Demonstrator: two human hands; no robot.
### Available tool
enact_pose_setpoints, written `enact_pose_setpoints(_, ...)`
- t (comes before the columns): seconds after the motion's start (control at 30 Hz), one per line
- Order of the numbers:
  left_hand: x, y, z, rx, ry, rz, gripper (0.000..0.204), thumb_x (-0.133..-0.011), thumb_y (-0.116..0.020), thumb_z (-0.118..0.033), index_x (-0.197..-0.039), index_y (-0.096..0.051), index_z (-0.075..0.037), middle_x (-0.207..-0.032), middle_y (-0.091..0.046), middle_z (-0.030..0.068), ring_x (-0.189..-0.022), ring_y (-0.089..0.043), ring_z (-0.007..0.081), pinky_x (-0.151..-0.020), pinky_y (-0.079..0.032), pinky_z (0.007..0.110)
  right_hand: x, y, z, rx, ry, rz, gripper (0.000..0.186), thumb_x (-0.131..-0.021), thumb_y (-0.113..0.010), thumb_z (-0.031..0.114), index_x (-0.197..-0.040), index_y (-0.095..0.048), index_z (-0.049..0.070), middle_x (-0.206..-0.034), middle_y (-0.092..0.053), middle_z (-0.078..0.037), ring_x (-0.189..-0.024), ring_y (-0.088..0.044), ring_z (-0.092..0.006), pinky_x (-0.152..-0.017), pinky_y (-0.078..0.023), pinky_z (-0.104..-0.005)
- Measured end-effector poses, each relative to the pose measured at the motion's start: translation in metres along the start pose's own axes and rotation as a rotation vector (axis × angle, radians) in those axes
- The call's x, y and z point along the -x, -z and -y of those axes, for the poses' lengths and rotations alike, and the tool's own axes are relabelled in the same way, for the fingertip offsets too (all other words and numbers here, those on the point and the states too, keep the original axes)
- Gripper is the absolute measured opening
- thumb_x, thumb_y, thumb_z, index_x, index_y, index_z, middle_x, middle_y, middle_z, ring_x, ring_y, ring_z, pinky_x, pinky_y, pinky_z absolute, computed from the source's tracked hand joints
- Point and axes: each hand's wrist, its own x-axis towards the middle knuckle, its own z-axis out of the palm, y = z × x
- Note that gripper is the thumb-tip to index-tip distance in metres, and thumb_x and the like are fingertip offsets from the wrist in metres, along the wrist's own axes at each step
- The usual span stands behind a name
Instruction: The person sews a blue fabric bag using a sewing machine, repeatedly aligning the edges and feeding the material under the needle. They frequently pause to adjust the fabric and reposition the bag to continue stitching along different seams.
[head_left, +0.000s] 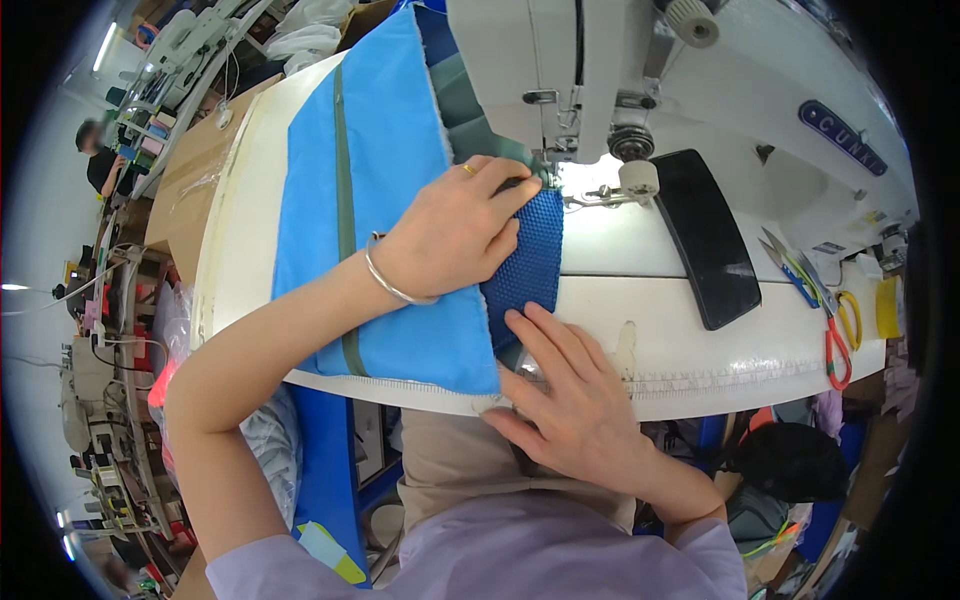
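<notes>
A bright blue fabric panel with a dark green strip lies on the sewing table, left of the needle. Along its right edge runs darker blue mesh fabric, reaching up to the presser foot. My left hand, wearing a bracelet, lies across the panel, its bent fingers closed on the mesh fabric's edge close beside the foot. Nearer me, my right hand rests with fingers stretched out and apart. Its fingertips touch the lower end of the mesh and the panel's near corner.
The white sewing machine stands over the table's far right. A black phone lies right of the needle, with scissors and yellow tape farther right. A ruler strip follows the front edge. Another person is far left.
</notes>
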Motion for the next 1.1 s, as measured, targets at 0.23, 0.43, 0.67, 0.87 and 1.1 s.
enact_pose_setpoints(0.23,0.015,0.012,-0.007,-0.123,-0.031,0.012,0.049,-0.089,-0.065,-0.003,-0.138,-0.06,-0.004,-0.14,-0.057,0.0163,-0.123,-0.058,0.0361,-0.104,-0.049,0.044,0.002,0.004,-0.003,-0.064,0.034,0.0,0.042,-0.083,-0.078,0.027,-0.116,-0.068,0.003,-0.138,-0.055,-0.026,-0.134,-0.05,-0.0422,-0.108,-0.045,-0.0487)
enact_pose_setpoints(0.43,0.032,0.043,-0.035,0.022,0.105,0.162,0.033,-0.086,-0.07,-0.006,-0.119,-0.071,-0.005,-0.114,-0.07,0.0121,-0.103,-0.067,0.0312,-0.09,-0.053,0.04,0.009,-0.003,-0.004,-0.07,0.135,-0.159,0.03,-0.081,-0.072,0.019,-0.105,-0.071,0.002,-0.117,-0.063,-0.014,-0.112,-0.059,-0.0297,-0.095,-0.05,-0.041)
enact_pose_setpoints(0.67,0.004,0.031,-0.063,0.037,0.257,0.262,0.019,-0.085,-0.077,-0.019,-0.089,-0.067,-0.004,-0.087,-0.072,0.0074,-0.067,-0.066,0.0257,-0.063,-0.051,0.035,0.017,-0.015,-0.006,0.073,0.233,-0.181,0.027,-0.081,-0.065,0.016,-0.104,-0.071,0.001,-0.106,-0.062,-0.009,-0.101,-0.059,-0.0247,-0.086,-0.05,-0.0361)
enact_pose_setpoints(0.87,0.021,0.039,-0.03,0.396,0.605,0.104,0.027,-0.091,-0.071,-0.013,-0.113,-0.064,0.001,-0.075,-0.065,0.018,-0.065,-0.064,0.0233,-0.063,-0.049,0.033,0.013,-0.014,-0.002,0.042,0.183,-0.181,0.03,-0.083,-0.064,0.016,-0.106,-0.07,-0.002,-0.121,-0.065,-0.017,-0.117,-0.06,-0.0306,-0.097,-0.051,-0.0391)
enact_pose_setpoints(1.1,0.01,0.019,-0.057,0.05,0.474,0.063,0.028,-0.087,-0.073,-0.016,-0.109,-0.063,-0.002,-0.076,-0.067,0.0156,-0.067,-0.064,0.0346,-0.064,-0.049,0.043,0.004,-0.017,-0.001,0.128,0.071,-0.191,0.038,-0.08,-0.065,0.012,-0.112,-0.069,-0.008,-0.121,-0.066,-0.023,-0.119,-0.062,-0.0334,-0.1,-0.051,-0.0404)
